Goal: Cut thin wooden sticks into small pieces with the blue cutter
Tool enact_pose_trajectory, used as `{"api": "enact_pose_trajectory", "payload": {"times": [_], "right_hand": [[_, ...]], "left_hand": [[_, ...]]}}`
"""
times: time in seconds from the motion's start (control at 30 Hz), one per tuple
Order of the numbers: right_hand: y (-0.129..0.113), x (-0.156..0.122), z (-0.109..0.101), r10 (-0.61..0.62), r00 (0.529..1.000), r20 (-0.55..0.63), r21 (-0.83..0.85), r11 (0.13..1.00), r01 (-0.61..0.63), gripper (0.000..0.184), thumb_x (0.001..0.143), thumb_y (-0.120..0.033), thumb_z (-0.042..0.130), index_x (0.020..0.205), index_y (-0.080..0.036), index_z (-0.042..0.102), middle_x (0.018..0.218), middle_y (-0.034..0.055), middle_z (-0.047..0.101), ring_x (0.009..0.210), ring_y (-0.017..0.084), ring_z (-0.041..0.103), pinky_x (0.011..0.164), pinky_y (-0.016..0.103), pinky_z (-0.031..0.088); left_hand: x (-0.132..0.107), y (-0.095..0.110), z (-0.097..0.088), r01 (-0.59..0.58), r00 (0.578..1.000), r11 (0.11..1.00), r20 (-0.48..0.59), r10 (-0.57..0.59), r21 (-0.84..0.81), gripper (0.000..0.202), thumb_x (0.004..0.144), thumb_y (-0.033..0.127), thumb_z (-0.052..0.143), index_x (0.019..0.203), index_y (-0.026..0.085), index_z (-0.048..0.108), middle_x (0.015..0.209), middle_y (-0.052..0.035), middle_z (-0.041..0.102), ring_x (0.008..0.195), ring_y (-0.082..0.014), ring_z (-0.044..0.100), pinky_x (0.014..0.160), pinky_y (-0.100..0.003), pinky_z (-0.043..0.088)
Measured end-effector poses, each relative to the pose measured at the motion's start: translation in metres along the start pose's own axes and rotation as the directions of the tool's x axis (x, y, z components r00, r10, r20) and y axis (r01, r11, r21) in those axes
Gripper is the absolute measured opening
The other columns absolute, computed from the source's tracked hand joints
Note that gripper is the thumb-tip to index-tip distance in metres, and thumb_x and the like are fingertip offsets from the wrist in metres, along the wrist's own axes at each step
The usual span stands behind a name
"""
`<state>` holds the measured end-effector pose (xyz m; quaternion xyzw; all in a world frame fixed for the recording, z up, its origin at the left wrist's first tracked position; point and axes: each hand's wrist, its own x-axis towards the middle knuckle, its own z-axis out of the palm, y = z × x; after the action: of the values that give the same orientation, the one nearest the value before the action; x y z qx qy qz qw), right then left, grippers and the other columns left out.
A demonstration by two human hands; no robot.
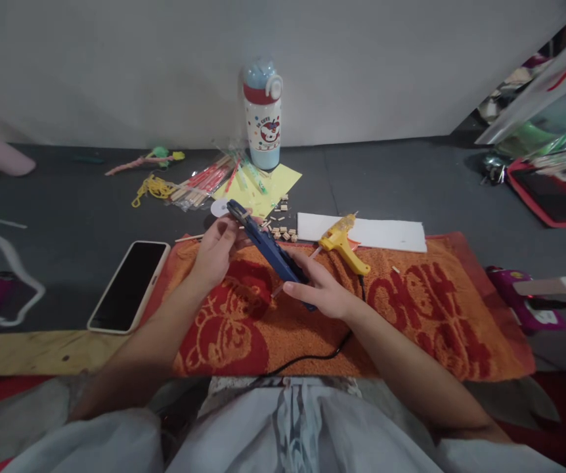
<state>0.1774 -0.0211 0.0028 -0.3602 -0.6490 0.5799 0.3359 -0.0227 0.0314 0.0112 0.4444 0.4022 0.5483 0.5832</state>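
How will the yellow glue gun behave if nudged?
The yellow glue gun looks rigid, with its hard-looking body. Its black cord, trailing over the orange towel, may tug. Lying on its side, it seems unlikely to roll.

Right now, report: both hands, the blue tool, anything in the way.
Right hand gripping blue tool by its lower end; left hand at the upper end. Tool tilted over orange towel. Yellow glue gun close by, beyond right hand.

A long blue tool (268,249) is slanting above an orange-and-red cloth towel (307,338); a rectangular pale-cased phone (128,287) is lying at the towel's left edge. Behind, small pale wooden pieces (283,234) are lying left of a flat white rectangular strip (391,233). A yellow plastic glue gun (341,240) is straddling strip and towel.
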Motion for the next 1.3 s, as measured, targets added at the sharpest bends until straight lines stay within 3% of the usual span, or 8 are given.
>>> {"api": "enact_pose_trajectory", "payload": {"times": [0.17,0.7,1.13,1.3], "right_hand": [[0.004,0.0,-0.001,-0.016,0.999,0.036,-0.008,1.0,0.016,0.062,0.083,-0.051,0.058,0.133,-0.019,0.044,0.121,0.0092,0.058,0.112,0.028,0.054,0.098,0.043,0.042],[0.009,-0.001,-0.002,-0.044,0.997,0.057,-0.019,0.999,0.045,0.058,0.084,-0.049,0.057,0.132,-0.019,0.045,0.12,0.0089,0.059,0.113,0.028,0.053,0.098,0.042,0.041],[0.01,0.0,-0.005,-0.039,0.997,0.069,-0.03,0.999,0.041,0.055,0.083,-0.049,0.057,0.13,-0.02,0.047,0.116,0.0076,0.06,0.113,0.027,0.053,0.097,0.043,0.042],[0.007,0.001,-0.006,-0.03,0.998,0.06,-0.006,1.0,0.03,0.063,0.081,-0.05,0.059,0.132,-0.017,0.045,0.121,0.0102,0.057,0.114,0.028,0.052,0.098,0.043,0.042]], "left_hand": [[-0.003,0.007,0.005,0.019,0.998,0.999,0.064,-0.016,-0.048,0.039,0.071,0.05,0.07,0.092,0.019,0.06,0.091,-0.0061,0.072,0.099,-0.0225,0.066,0.086,-0.038,0.054],[-0.003,0.006,0.004,-0.002,0.999,0.997,0.051,0.006,-0.071,0.035,0.069,0.047,0.072,0.089,0.021,0.059,0.082,-0.002,0.072,0.096,-0.0209,0.068,0.087,-0.036,0.055],[-0.003,0.007,0.005,0.009,0.999,0.998,0.039,-0.007,-0.06,0.035,0.069,0.047,0.073,0.088,0.021,0.059,0.085,-0.0035,0.072,0.096,-0.022,0.067,0.085,-0.037,0.056],[-0.003,0.009,0.006,0.042,0.998,0.997,0.046,-0.039,-0.07,0.036,0.071,0.046,0.071,0.092,0.018,0.06,0.08,-0.0052,0.072,0.098,-0.024,0.067,0.083,-0.037,0.056]]}}
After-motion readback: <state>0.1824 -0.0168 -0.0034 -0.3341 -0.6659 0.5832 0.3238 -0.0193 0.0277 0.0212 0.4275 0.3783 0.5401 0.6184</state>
